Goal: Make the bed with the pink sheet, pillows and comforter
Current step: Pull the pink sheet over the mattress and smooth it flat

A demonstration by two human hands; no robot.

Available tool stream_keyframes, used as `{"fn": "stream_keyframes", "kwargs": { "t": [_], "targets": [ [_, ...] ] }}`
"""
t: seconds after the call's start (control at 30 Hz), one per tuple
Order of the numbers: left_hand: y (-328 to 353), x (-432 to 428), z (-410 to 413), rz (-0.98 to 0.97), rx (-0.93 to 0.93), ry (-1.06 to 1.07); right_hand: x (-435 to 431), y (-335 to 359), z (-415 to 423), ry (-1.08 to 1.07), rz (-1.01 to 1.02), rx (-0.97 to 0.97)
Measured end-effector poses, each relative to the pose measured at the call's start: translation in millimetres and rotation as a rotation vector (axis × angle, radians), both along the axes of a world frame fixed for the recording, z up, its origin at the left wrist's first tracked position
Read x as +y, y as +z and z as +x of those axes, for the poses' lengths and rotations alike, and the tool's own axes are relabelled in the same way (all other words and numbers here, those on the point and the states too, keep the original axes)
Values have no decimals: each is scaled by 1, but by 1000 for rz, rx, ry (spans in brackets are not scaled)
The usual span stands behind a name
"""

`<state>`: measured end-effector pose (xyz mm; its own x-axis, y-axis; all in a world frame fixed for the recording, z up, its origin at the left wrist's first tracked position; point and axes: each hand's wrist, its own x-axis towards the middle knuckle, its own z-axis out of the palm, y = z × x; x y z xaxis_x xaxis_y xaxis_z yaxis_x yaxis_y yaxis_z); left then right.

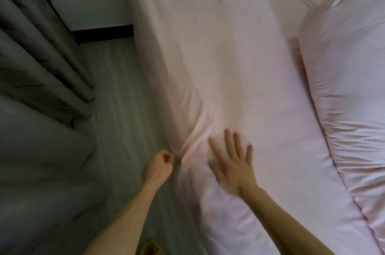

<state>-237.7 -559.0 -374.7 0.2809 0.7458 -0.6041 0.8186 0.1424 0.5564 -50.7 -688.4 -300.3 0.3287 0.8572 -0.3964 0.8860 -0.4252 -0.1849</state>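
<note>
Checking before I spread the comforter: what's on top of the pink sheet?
The right hand lies flat on the pink sheet, and the bunched comforter sits along its far side. Whatever the comforter covers cannot be seen.

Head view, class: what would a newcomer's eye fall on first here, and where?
The pink sheet fills the middle of the view. At lower centre the right hand lies flat on it, fingers spread, while the left hand pinches it at its left edge, where wrinkles gather. A puffy pink comforter is heaped along the right.

Comforter beside bare sheet
</note>
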Motion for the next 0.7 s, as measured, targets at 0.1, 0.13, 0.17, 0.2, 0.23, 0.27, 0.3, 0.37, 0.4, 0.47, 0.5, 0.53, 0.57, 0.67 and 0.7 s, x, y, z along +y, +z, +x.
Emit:
{"fn": "stream_keyframes", "kwargs": {
  "t": [0.1,0.13,0.17,0.2,0.23,0.27,0.3,0.37,0.4,0.47,0.5,0.53,0.57,0.67,0.7],
  "targets": [
    [-1,23,4,-49,-73,134,-12,-8,-14,354,11,-16],
    [3,32,14,-65,-124,158,-9,-9,-11,311,13,-13],
    [5,42,26,-72,-166,180,-2,-10,-7,235,10,-18],
    [8,49,38,-69,-189,196,7,-9,-3,160,6,-41],
    [11,55,48,-58,-200,212,17,-7,0,101,-3,-76],
    [13,61,56,-53,-194,238,29,-8,3,58,-16,-98],
    [16,65,60,-44,-180,265,41,-8,6,22,-26,-101],
    [17,71,64,-27,-136,302,63,-10,14,-29,-44,-73],
    [17,75,64,-28,-113,310,74,-11,18,-48,-51,-54],
    [18,79,64,-33,-83,283,93,-12,27,-85,-61,-34],
    [18,81,65,-35,-68,247,100,-12,32,-97,-67,-23],
    [18,86,65,-29,-54,206,110,-11,37,-105,-67,-10],
    [21,87,62,-13,-40,165,116,-10,42,-111,-64,-3],
    [31,93,47,104,38,112,133,-5,58,-237,29,-3],
    [28,96,41,146,62,86,140,-5,64,-365,77,-12]
  ]
}}
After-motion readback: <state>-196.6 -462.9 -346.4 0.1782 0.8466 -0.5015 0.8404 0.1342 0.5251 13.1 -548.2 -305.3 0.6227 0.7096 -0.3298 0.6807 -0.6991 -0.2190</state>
